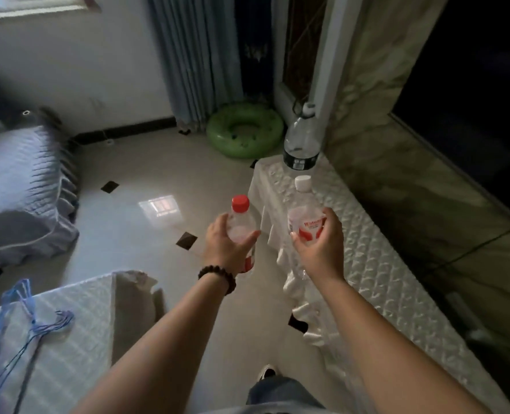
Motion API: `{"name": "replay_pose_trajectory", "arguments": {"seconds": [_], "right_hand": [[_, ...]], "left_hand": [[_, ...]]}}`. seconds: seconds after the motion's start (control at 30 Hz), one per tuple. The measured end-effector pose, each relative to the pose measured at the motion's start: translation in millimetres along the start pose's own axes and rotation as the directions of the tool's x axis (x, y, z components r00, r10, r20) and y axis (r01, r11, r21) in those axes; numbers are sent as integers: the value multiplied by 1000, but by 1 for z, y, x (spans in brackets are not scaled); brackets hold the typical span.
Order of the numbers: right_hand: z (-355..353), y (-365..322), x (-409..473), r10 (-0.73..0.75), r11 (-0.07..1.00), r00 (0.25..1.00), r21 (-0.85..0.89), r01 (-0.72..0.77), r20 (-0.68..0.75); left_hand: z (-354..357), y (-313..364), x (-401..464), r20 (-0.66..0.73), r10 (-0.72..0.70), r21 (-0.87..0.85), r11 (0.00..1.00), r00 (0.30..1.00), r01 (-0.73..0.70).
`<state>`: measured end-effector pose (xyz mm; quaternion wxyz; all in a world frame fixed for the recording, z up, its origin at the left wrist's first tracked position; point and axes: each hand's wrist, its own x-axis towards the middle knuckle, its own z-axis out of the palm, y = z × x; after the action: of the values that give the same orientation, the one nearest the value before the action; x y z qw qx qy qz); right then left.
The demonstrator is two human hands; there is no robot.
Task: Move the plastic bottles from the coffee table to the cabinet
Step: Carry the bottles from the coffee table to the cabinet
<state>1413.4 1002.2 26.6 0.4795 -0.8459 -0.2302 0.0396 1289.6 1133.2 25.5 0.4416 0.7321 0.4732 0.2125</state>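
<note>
A red-capped bottle (241,222) is gripped in the left hand (228,243), a white-capped bottle (304,216) in the right hand (322,243), both carried upright toward the cloth-covered cabinet (367,249), near its large bottle (302,141).

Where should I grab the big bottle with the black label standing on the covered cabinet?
Grip the big bottle around its clear body just above the black label, coming from the near side. It stands upright at the far end of the cabinet top, by the wall, so the front is the open approach. Both hands already hold bottles, so free one first.
</note>
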Motion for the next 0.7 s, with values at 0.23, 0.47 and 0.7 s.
{"name": "replay_pose_trajectory", "arguments": {"seconds": [0.23,0.47,0.7], "right_hand": [[-18,38,68,118,992,985,-23,-122,-127],[-3,68,134,248,963,945,-55,-265,-211],[41,82,219,357,920,875,-41,-390,-328]], "left_hand": [[72,43,71,149,49,40,998,988,-56],[125,66,150,275,76,67,993,959,-98],[178,82,271,434,78,102,986,898,-135]]}}
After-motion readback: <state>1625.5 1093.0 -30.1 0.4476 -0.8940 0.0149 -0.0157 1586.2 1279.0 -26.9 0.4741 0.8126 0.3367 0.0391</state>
